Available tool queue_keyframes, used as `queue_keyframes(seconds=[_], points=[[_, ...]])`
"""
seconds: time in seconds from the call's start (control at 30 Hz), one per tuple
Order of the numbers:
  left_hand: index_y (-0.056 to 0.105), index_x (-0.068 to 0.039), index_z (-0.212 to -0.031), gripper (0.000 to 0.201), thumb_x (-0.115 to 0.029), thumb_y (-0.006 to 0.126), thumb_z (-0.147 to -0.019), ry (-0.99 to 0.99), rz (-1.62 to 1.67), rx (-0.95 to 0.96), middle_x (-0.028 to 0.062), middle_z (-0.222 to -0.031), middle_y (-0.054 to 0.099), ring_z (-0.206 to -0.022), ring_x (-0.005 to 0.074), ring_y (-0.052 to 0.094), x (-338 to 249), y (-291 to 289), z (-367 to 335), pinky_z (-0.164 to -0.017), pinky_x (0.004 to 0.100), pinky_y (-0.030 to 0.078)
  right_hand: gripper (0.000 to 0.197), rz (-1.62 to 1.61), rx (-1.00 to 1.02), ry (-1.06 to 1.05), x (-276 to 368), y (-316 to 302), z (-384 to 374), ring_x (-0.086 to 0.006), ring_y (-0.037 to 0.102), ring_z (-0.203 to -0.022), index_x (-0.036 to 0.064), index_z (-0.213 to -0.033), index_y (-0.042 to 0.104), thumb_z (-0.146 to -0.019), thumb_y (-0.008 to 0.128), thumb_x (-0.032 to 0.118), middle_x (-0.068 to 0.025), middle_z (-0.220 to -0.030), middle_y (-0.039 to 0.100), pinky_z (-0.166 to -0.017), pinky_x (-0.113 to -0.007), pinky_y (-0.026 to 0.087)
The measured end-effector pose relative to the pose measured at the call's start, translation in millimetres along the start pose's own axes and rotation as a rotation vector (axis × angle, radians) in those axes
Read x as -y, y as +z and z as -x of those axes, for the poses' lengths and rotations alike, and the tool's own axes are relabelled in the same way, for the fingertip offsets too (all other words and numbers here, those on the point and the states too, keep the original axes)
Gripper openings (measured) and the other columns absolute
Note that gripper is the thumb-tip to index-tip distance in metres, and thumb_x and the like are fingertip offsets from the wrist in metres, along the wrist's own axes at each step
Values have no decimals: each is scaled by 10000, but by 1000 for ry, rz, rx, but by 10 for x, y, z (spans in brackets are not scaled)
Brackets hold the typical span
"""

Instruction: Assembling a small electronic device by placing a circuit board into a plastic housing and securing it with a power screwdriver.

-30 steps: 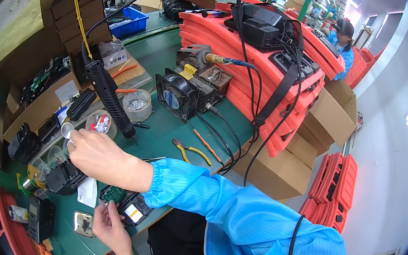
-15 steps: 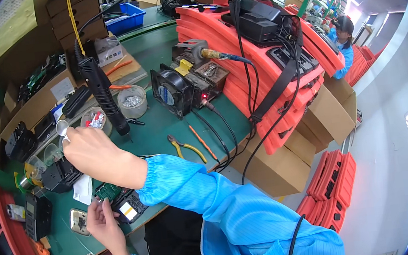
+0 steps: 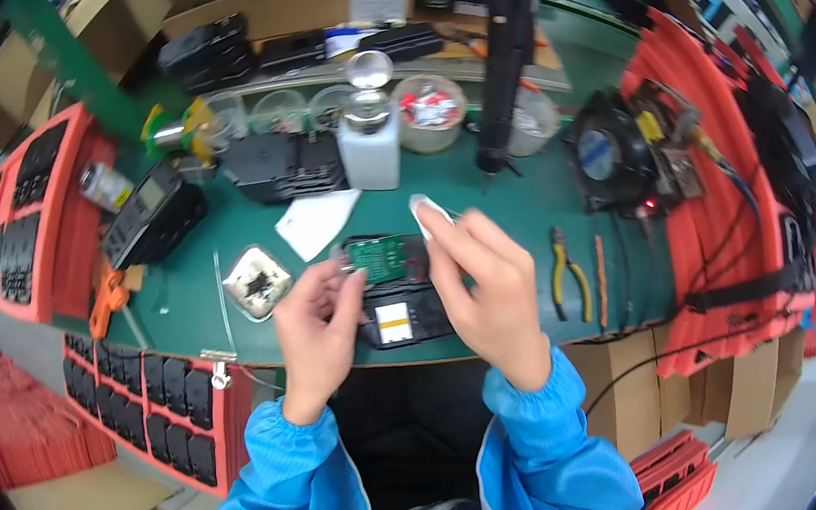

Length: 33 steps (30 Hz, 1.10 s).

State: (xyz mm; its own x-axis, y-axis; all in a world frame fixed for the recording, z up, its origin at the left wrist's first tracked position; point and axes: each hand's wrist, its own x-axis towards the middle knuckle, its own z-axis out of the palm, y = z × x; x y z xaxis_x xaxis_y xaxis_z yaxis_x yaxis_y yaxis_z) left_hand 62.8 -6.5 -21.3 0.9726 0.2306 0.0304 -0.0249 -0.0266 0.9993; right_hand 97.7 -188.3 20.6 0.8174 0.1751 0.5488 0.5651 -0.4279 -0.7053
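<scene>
My left hand pinches the left edge of a green circuit board between thumb and fingers. Below and around the board lies an open black device casing with a small white-and-yellow screen. To the right of the board, my right hand is closed on a small white pad, held just above the bench; its exact kind is hard to make out. Beyond the board stands a whitish dispenser bottle with its round clear lid raised. White paper lies left of the bottle.
A dish of small dark parts sits on the left. Yellow-handled pliers and an orange tool lie on the right, near a fan. A black electric screwdriver hangs above tubs of parts. Red trays flank the bench.
My right hand has come back from near the dispenser to beside the board, with the white pad now visible in it. My left hand stays at the board. The view has turned left.
</scene>
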Motion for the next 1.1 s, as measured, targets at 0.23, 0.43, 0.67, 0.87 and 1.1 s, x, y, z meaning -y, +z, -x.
queue_keyframes(seconds=[0.23,0.43,0.67,0.87,1.1], points=[[670,44,-1069,118,-21,713,-980,-19,73,-11,24,-837,697,-646,49,607,-22,7,-3,-551,210,492,504,246,158,-66,137,237,335,-236,544,-699,9,-1297,693,-797,719,-53,-72,-805,513,-646,-381,401],[665,37,-1048,98,-14,712,-979,10,100,-34,12,-808,683,-622,49,586,10,-5,3,-531,206,468,569,352,156,-74,151,418,378,-254,547,-744,-25,-1314,656,-748,715,-31,-69,-829,515,-669,-407,369],[671,35,-1042,89,-19,709,-982,0,100,-38,3,-789,670,-607,36,560,-36,-22,-27,-517,200,437,569,344,141,-94,125,423,280,-269,546,-738,-37,-1314,653,-749,714,-25,-85,-829,511,-668,-413,374],[675,42,-1075,118,-43,702,-998,-41,113,-15,1,-808,689,-634,30,588,-31,-50,36,-525,198,454,565,293,125,-66,184,430,370,-278,542,-747,-36,-1320,648,-759,702,-20,-96,-837,510,-669,-420,374],[670,45,-1069,125,-51,706,-997,-77,103,-22,4,-786,682,-606,40,599,-52,-42,18,-507,193,433,569,320,136,-59,182,390,348,-274,538,-758,-42,-1323,646,-757,698,-19,-91,-842,510,-669,-421,368]])
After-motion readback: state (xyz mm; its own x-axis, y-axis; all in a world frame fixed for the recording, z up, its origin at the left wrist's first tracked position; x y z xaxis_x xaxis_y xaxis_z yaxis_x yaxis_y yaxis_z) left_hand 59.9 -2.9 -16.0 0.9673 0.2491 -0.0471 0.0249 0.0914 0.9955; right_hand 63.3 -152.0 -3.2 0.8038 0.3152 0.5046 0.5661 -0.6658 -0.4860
